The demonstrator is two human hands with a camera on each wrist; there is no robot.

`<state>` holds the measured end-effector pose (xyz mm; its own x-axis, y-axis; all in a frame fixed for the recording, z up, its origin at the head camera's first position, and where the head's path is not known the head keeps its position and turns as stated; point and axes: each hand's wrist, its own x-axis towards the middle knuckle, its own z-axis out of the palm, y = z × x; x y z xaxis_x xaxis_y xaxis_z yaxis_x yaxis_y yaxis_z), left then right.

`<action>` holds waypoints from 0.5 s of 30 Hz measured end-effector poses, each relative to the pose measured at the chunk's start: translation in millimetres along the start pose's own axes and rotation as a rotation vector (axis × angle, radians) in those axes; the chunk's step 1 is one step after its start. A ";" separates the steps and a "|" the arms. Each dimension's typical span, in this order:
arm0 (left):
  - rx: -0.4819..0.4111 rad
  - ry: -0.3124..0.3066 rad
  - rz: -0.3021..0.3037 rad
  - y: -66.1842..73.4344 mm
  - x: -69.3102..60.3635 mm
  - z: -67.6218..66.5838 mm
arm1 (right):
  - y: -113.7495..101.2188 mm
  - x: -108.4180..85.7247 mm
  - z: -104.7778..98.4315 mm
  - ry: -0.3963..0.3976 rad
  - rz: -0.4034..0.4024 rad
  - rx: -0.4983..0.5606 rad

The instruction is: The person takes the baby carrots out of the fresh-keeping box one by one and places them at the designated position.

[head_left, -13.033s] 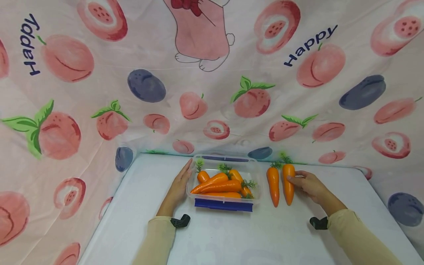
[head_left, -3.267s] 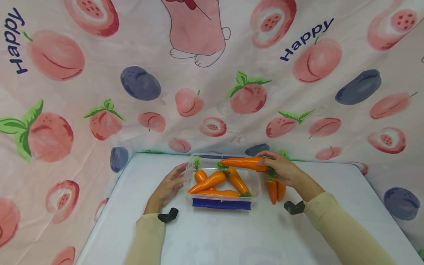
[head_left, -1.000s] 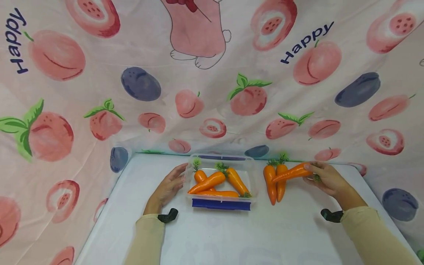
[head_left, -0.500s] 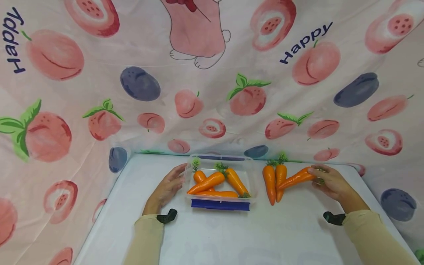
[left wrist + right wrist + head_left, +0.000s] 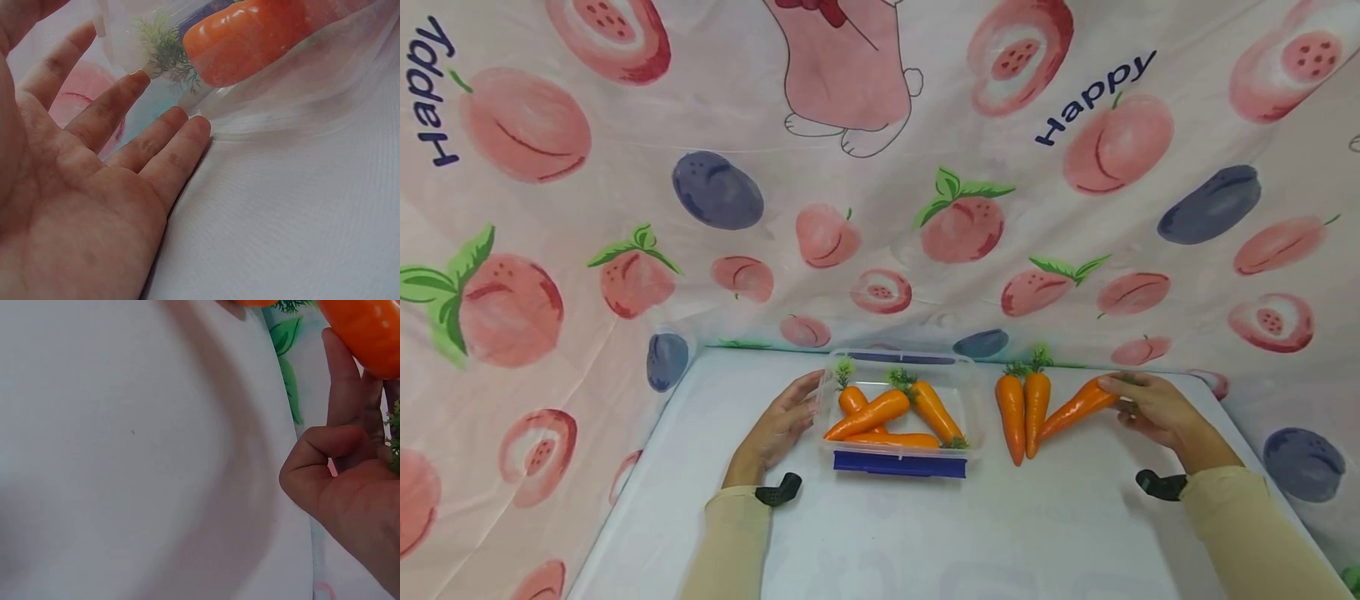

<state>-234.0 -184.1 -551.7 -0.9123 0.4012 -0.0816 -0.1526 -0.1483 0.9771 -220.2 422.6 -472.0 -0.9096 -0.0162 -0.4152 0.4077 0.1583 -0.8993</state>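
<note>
My right hand (image 5: 1157,412) grips an orange toy carrot (image 5: 1078,406) near its leafy end, and the carrot's tip slants down toward two others. Those two, a left carrot (image 5: 1012,417) and a right carrot (image 5: 1037,412), lie side by side with green tops pointing back. A clear plastic box (image 5: 977,408) with a blue clasp (image 5: 898,463) holds several more carrots. Beside its left wall rests my left hand (image 5: 775,425), fingers extended. In the left wrist view the fingertips (image 5: 200,128) are at the box wall; in the right wrist view the held carrot (image 5: 369,334) is partly cut off.
A white table (image 5: 880,533) carries everything. Behind it and to the sides hangs a fruit-printed cloth (image 5: 880,208). A black wrist camera (image 5: 1161,485) sits on the right wrist and another wrist camera (image 5: 780,490) on the left.
Earlier the right hand held a carrot over the box; it has since moved right and lowered it beside the two lying carrots. In the last second it shifted slightly right. The left hand stays.
</note>
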 end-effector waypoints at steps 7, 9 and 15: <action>-0.002 -0.005 0.004 1.9 -0.6 0.7 | -4.5 7.7 4.6 0.022 0.027 -0.209; -0.004 -0.007 0.004 2.3 -0.7 1.0 | -5.7 9.1 7.4 0.031 0.030 -0.215; 0.011 -0.009 0.004 -0.3 0.5 -1.1 | -6.7 12.8 13.0 0.019 0.033 -0.110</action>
<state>-234.8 -184.8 -552.2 -0.9094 0.4090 -0.0760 -0.1446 -0.1395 0.9796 -233.5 408.5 -473.1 -0.8978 0.0095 -0.4404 0.4268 0.2658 -0.8644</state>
